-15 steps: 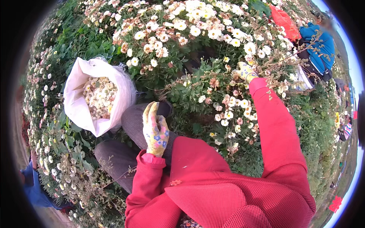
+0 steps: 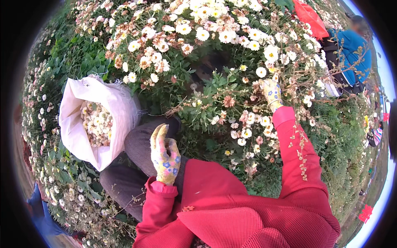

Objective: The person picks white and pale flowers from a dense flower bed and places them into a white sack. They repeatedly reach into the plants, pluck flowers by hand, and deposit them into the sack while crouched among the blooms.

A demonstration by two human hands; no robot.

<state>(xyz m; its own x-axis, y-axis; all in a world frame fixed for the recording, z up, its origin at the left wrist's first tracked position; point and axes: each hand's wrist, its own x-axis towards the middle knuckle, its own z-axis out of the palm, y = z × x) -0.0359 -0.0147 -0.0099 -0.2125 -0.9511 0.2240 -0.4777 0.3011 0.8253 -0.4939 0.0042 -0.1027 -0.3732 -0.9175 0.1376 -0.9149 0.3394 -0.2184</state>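
My right hand (image 2: 271,91), in a pale glove with a blue flower print, reaches out among the white chrysanthemums (image 2: 271,53). Its fingers are bent together at the blossoms, and whatever they grip is too small to make out. Over my thigh hangs my left hand (image 2: 166,159), gloved alike. Two of its fingers stretch out, the others curve loosely, and nothing shows in them. Left of my knee stands a white woven sack (image 2: 118,120) with its mouth wide, holding a heap of picked flower heads (image 2: 97,124).
Thick chrysanthemum bushes surround me, with some blooms browned. A dry weed stem (image 2: 302,155) hangs across my right sleeve. At the upper right a person in a blue top (image 2: 351,51) is beside a red bag (image 2: 310,20). Blue clothing (image 2: 43,217) shows at the lower left.
The sack, my left hand and the near blossoms sit farther left and the sack lower, as the view has shifted. My right hand stays among the flowers, its wrist now more upright.
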